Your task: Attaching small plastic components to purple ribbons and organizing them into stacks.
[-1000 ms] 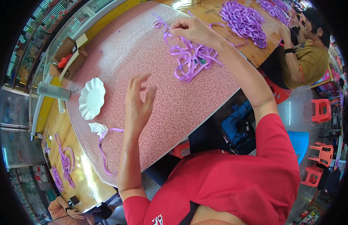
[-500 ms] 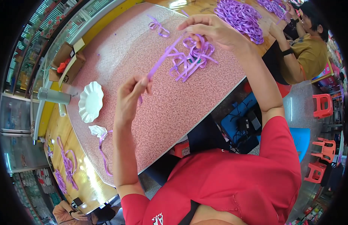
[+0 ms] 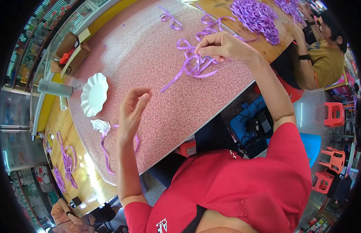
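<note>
Over the left part of the pink speckled table my left hand is raised, thumb and fingers loosely curled and apart, with no ribbon visible in it. My right hand is at the far side with its fingers closed in a pinch on purple ribbon. Loops of that ribbon lie below and around the fingertips, and one loose end points toward my left hand. What sits under the right palm is partly hidden. Beside my left forearm lies a crumpled white piece with a purple ribbon tail.
A white scalloped dish, a grey cylinder and an opened cardboard box are at the left. A small ribbon bow lies at the far side. A large ribbon heap is on the wooden table, near a person.
My left hand has let go of the stretched ribbon, whose end now lies on the table. My right hand has moved slightly right and down; more ribbon shows trailing beyond it.
</note>
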`<state>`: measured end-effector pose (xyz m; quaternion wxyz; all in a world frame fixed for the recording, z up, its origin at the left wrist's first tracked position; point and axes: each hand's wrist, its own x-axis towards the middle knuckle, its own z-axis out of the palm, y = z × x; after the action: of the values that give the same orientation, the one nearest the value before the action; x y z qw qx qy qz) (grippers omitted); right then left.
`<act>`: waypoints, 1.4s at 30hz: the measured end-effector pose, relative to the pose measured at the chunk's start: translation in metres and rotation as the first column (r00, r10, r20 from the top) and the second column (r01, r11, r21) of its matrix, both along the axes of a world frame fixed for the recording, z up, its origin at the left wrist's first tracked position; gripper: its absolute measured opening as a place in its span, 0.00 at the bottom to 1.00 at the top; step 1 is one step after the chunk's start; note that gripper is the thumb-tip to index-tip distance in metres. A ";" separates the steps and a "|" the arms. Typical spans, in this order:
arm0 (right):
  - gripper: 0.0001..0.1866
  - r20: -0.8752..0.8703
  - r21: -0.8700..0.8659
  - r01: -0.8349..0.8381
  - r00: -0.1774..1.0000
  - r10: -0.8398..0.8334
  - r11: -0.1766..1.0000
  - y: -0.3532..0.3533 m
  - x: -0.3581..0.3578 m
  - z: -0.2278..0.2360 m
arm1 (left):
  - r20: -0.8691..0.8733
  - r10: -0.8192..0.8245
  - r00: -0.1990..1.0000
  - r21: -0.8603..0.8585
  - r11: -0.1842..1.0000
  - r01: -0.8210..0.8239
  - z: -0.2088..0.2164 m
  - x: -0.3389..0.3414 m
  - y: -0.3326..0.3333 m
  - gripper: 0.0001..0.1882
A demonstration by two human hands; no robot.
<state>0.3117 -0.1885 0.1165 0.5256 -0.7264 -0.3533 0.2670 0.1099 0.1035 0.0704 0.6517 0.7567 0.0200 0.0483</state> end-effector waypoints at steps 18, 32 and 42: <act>0.11 0.153 -0.024 0.018 0.988 -0.014 1.000 -0.011 -0.011 -0.019 | -0.027 0.062 0.998 -0.208 0.976 -0.066 -0.032 -0.009 -0.005 0.08; 0.17 0.471 0.272 -0.175 0.882 0.027 0.946 0.108 -0.085 -0.062 | -0.126 0.137 0.982 -0.018 0.990 -0.140 -0.024 -0.005 -0.005 0.13; 0.05 0.512 0.229 -0.161 0.859 0.021 0.960 0.159 -0.077 -0.069 | -0.035 0.230 0.973 0.143 0.964 -0.223 -0.022 -0.004 0.056 0.13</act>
<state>0.2349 -0.0292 0.0476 0.4934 -0.6765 -0.5450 0.0429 0.1054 0.1595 0.0482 0.5873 0.7936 0.1197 0.1043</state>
